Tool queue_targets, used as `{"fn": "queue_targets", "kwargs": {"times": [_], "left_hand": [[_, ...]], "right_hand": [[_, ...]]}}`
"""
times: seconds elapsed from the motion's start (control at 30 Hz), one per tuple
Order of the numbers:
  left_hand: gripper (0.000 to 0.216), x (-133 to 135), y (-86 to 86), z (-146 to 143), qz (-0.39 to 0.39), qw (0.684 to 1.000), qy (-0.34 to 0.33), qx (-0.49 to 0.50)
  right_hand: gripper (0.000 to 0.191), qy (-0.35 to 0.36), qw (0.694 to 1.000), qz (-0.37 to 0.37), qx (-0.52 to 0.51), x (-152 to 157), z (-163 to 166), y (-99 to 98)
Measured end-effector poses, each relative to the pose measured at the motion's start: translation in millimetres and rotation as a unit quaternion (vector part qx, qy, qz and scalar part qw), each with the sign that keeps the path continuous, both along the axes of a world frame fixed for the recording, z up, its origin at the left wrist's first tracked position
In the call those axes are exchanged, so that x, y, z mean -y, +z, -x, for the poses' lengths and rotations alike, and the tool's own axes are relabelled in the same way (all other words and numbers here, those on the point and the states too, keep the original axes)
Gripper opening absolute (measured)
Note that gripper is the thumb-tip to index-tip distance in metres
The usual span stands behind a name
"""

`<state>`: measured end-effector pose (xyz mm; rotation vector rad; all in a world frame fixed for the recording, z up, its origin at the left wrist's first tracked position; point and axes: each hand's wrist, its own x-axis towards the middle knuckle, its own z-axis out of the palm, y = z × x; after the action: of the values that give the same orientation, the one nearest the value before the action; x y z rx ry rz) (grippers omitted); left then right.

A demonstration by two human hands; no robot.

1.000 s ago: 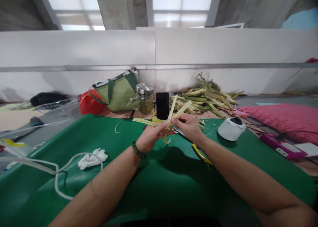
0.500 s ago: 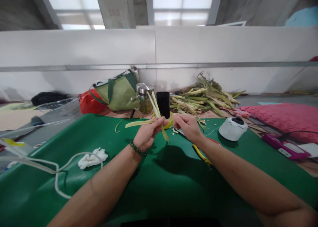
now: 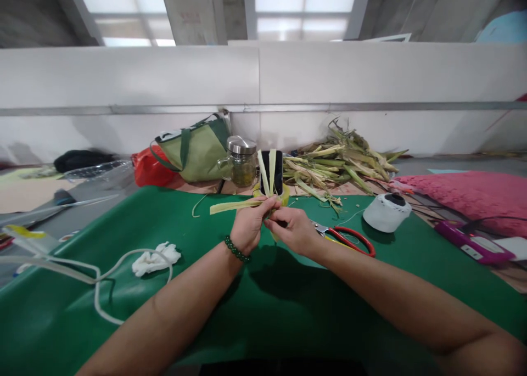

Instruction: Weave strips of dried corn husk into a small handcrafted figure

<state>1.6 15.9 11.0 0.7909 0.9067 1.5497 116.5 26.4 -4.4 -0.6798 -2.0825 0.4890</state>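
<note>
Several pale yellow-green strips, which look like corn husk (image 3: 236, 205), fan out from my left hand (image 3: 248, 225), some upward and one to the left. Thumb and fingers of that hand pinch them where they cross. Pressed against the crossing from the right is my right hand (image 3: 293, 230), its fingers closed; what they pinch is hidden. A phone (image 3: 278, 170) stands upright just behind the strips, by a yellow ring-shaped object (image 3: 285, 195). Right of my right hand lie scissors (image 3: 362, 243) with red and yellow handles. A fine thread runs near the white spool (image 3: 385, 215).
A green mat (image 3: 193, 332) covers the work surface. Behind it are a glass jar mug (image 3: 242, 170), a green bag (image 3: 201, 153), a red bag (image 3: 152, 167) and a husk pile (image 3: 346, 159). Crumpled tissue (image 3: 155, 259) and a white cable (image 3: 96, 296) lie left, a purple power strip (image 3: 465, 241) right.
My right hand has moved left and down, against the strips by my left hand. The upward strips now stand straighter before the phone, and more of the scissors shows.
</note>
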Motion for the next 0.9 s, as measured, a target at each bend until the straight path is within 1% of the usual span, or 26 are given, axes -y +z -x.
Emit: {"fn": "queue_targets", "kwargs": {"times": [0.1, 0.27, 0.37, 0.5, 0.73, 0.83, 0.9], "left_hand": [[0.022, 0.7, 1.3, -0.4, -0.008, 1.0, 0.004, -0.001], [0.025, 3.9, 7.2, 0.3, -0.013, 0.999, -0.029, -0.014], [0.021, 4.5, 8.4, 1.1, -0.034, 0.999, -0.006, -0.041], [0.014, 2.8, 6.7, 1.4, -0.054, 0.995, 0.029, -0.073], [0.009, -0.4, 5.1, 4.9, -0.078, 0.988, 0.037, -0.13], [0.009, -1.1, 6.2, 9.3, -0.09, 0.979, 0.011, -0.18], [0.008, -0.7, 6.5, 11.1, -0.114, 0.958, -0.031, -0.262]], "right_hand": [[0.029, 0.011, 1.0, 0.015, -0.005, -0.7, -0.2, 0.6], [0.028, -0.002, 0.996, 0.086, -0.016, -6.0, -2.3, 0.8], [0.031, 0.0, 0.996, 0.089, -0.027, -4.7, -2.1, 0.8], [0.033, -0.008, 0.999, 0.036, -0.015, 0.3, -1.3, 0.6], [0.031, -0.032, 0.996, -0.057, 0.064, 2.5, -4.5, 0.2], [0.035, -0.042, 0.987, -0.128, 0.084, 4.8, -11.4, 9.2], [0.031, -0.064, 0.977, -0.197, 0.06, 6.1, -17.4, 18.5]]}}
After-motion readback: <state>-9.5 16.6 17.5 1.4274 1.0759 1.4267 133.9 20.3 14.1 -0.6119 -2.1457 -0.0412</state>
